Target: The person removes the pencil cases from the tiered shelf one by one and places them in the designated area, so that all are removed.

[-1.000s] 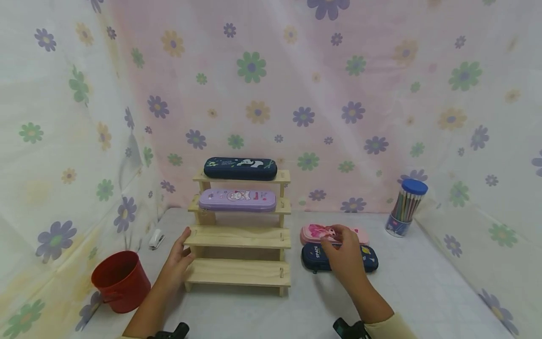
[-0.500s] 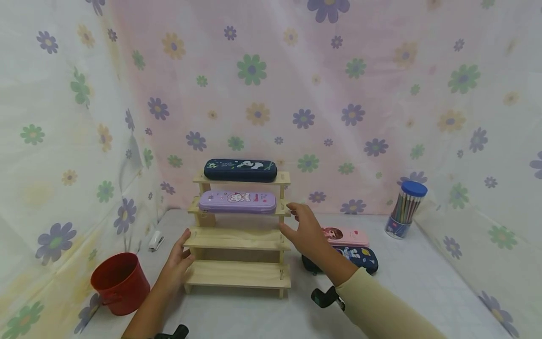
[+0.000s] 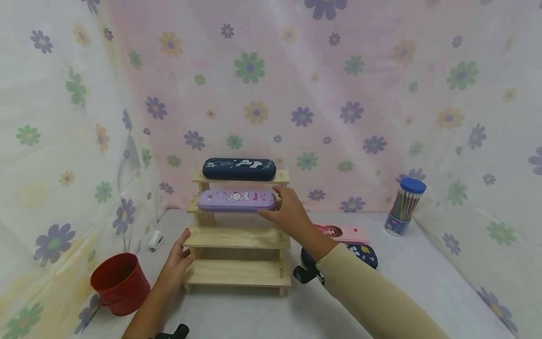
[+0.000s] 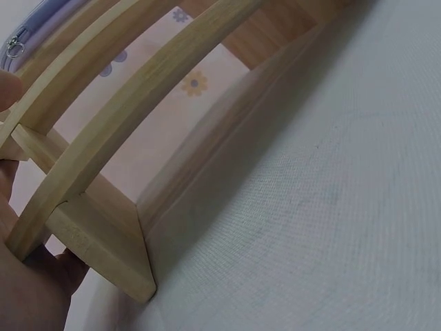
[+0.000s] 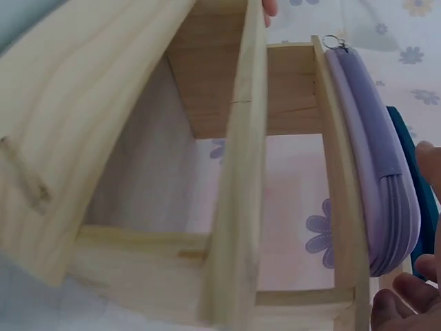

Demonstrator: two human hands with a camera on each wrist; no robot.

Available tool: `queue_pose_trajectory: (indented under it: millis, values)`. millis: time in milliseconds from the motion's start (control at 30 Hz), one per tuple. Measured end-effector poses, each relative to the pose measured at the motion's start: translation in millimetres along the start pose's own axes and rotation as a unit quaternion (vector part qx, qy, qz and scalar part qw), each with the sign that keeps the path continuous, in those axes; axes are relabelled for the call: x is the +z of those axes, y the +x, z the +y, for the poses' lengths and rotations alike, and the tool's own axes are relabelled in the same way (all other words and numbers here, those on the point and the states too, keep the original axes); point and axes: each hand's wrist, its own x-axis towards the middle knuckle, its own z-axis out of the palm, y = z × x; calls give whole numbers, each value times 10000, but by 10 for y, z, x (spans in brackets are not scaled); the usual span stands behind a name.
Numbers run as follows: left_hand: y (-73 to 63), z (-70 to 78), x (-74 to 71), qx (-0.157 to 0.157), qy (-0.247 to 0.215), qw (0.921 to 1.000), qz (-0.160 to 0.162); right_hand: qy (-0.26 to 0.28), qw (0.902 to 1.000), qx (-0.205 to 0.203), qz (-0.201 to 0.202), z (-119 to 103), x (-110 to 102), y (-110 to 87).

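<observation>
A lilac pencil case [image 3: 236,200] with a cartoon print lies on the second step from the top of a wooden stepped stand [image 3: 237,238]. My right hand [image 3: 292,214] is at the case's right end, thumb in front and fingers behind. In the right wrist view, its fingertips [image 5: 396,303] show just off the case's end. My left hand [image 3: 175,259] grips the stand's left side, with its thumb [image 4: 69,269] under a step. A dark blue panda pencil case [image 3: 239,169] lies on the top step. The two lower steps are bare.
Right of the stand, a pink pencil case [image 3: 347,234] and a navy pencil case [image 3: 364,255] lie on the white cloth, partly behind my right arm. A blue-lidded pencil tub [image 3: 404,207] stands farther right. A red bucket [image 3: 123,287] and a white stapler [image 3: 155,240] are at left.
My right hand has left the pink and navy cases, moving left and up to the lilac case's right end. My left hand stays on the stand.
</observation>
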Motion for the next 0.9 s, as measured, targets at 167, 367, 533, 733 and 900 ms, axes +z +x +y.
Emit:
queue_pose_trajectory:
  millis: [167, 367, 533, 733, 900]
  values:
    - [6, 1, 8, -68, -22, 10000, 40, 142, 9998, 28, -129, -67, 47, 120]
    - [23, 16, 20, -194, 41, 9998, 67, 117, 9994, 214, -258, -80, 145, 213]
    - [41, 21, 20, -362, 69, 9993, 104, -127, 9985, 483, -229, -113, 196, 221]
    - [38, 15, 14, -251, -39, 9997, 72, -428, 9971, 581, -248, -126, 201, 205]
    - [18, 27, 13, -266, -71, 9996, 70, -473, 9971, 485, -336, -120, 187, 196]
